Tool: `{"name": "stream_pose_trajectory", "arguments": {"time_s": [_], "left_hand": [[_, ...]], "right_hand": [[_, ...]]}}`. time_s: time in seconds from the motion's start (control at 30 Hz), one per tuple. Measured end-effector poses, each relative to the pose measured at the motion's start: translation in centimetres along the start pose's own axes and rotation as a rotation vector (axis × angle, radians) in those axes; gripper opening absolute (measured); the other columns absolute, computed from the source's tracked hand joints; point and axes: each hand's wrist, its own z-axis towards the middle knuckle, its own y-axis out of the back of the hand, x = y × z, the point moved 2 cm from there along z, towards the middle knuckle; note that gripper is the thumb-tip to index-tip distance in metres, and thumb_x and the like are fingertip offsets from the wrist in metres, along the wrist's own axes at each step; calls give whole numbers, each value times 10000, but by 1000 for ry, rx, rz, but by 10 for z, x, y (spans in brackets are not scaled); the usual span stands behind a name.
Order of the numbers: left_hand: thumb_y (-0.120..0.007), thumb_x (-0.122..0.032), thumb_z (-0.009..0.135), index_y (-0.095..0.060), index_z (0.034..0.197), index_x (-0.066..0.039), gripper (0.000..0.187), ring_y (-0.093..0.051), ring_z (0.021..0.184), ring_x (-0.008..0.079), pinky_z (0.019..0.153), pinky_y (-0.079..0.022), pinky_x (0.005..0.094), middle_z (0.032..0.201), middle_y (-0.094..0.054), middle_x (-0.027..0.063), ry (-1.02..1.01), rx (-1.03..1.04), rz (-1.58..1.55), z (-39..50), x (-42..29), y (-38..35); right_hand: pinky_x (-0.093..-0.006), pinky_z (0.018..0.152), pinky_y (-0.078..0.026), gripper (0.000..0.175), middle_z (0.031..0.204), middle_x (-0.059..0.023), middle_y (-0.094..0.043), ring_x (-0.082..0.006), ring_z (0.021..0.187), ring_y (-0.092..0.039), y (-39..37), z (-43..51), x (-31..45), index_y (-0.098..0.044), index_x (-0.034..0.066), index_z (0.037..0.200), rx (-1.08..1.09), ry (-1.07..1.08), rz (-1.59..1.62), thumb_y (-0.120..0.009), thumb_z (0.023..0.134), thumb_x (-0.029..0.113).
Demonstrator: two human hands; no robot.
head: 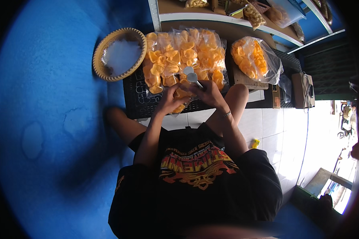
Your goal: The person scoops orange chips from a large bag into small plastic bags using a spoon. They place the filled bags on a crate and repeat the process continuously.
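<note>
My left hand (172,100) holds a clear plastic bag of orange crackers (179,109) low in front of me, its fingers around the bag's side. My right hand (208,92) is at the same bag's upper part and also holds a metal tool with round, flat grey ends (192,77); its exact kind I cannot tell. Just beyond my hands, several filled bags of orange crackers (187,53) lie in rows on a black perforated plastic surface (134,104). A large open clear bag of loose crackers (251,59) lies to the right on a wooden block (248,82).
A woven basket (98,65) with clear plastic bags (122,56) stands at the left by the blue wall (48,89). Shelves (230,18) with packed snacks are behind. A cardboard box (299,92) with a cable stands right. A yellow wrapper (255,143) lies on the tiles.
</note>
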Motion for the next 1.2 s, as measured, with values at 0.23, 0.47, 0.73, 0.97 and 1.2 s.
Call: {"name": "stream_pose_trajectory", "arguments": {"time_s": [0.23, 0.47, 0.73, 0.97, 1.2], "left_hand": [[-713, -190, 907, -627, 1104, -23, 272, -585, 863, 87, 761, -476, 249, 943, -628, 22, 123, -122, -132, -5, -1, -2], [-678, -148, 925, -661, 1070, -10, 201, -594, 893, 111, 813, -468, 277, 975, -629, 21, -109, -190, 33, 3, 1, 4], [-714, -129, 894, -702, 980, 1, 157, -610, 823, 74, 765, -478, 241, 892, -686, 11, 115, -300, -253, -2, -7, 1], [-773, -143, 864, -707, 896, -20, 142, -617, 726, 40, 664, -476, 205, 796, -707, 12, 145, -359, -223, -16, -2, -15], [-767, -147, 870, -687, 902, -24, 149, -614, 702, 56, 680, -482, 212, 771, -679, -2, 188, -510, -267, -19, 21, -23]], "right_hand": [[-270, 600, -437, 311, 730, -11, -651, -71, 645, -517, 1, 1, 8, -697, 13, 976, -163, 102, -14, -747, 878, 303], [-317, 682, -515, 326, 848, -86, -693, -160, 745, -659, 6, 1, 3, -631, -17, 1042, -73, 125, 196, -740, 865, 234], [-275, 758, -507, 405, 1000, -93, -672, -118, 875, -620, -4, -4, 3, -619, -38, 1113, -142, 137, 394, -774, 864, 242], [-252, 726, -505, 187, 827, -42, -704, -80, 784, -625, -32, -20, -21, -682, -24, 964, 79, 42, 480, -723, 895, 145], [-286, 716, -500, 295, 810, -59, -688, -105, 769, -617, -61, -31, -42, -682, -5, 980, -33, 1, 389, -730, 894, 273]]}}
